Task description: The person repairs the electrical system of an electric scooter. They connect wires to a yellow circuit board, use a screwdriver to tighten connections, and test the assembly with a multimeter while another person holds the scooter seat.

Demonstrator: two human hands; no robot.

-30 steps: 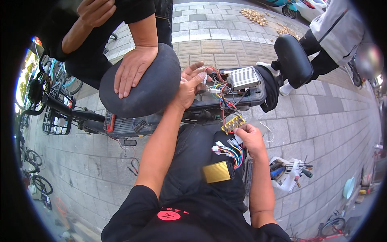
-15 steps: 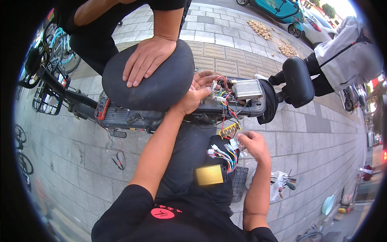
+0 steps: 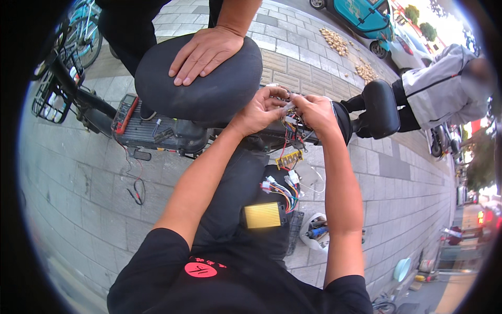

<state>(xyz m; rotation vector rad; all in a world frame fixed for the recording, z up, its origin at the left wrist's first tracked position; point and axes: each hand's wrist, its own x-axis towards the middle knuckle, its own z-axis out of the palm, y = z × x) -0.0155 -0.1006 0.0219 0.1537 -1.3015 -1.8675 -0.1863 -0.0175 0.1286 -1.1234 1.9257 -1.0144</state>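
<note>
Over the open bay of an electric scooter, my left hand (image 3: 260, 111) and my right hand (image 3: 314, 112) meet fingertip to fingertip. Both are closed on a small white wire connector (image 3: 288, 107), partly covered by the fingers. Coloured wires (image 3: 294, 131) hang just below them. A gold finned controller box (image 3: 263, 215) rests on my lap, its bundle of coloured wires with white plugs (image 3: 282, 188) spread above it. Between lap and scooter lies a yellow terminal strip (image 3: 289, 160). Another person's hand (image 3: 208, 55) lies flat on the tilted black seat (image 3: 201, 99) beside my left hand.
On the scooter's footboard (image 3: 157, 140) sits a red multimeter (image 3: 124, 113), its leads trailing to the paving. A white bag of tools (image 3: 315, 234) stands right of my lap. A person in a grey jacket (image 3: 439, 86) is beyond the black backrest (image 3: 380, 108).
My right hand has risen from the loose wires near my lap to the scooter bay, joining my left hand at the connector. The view has shifted slightly.
</note>
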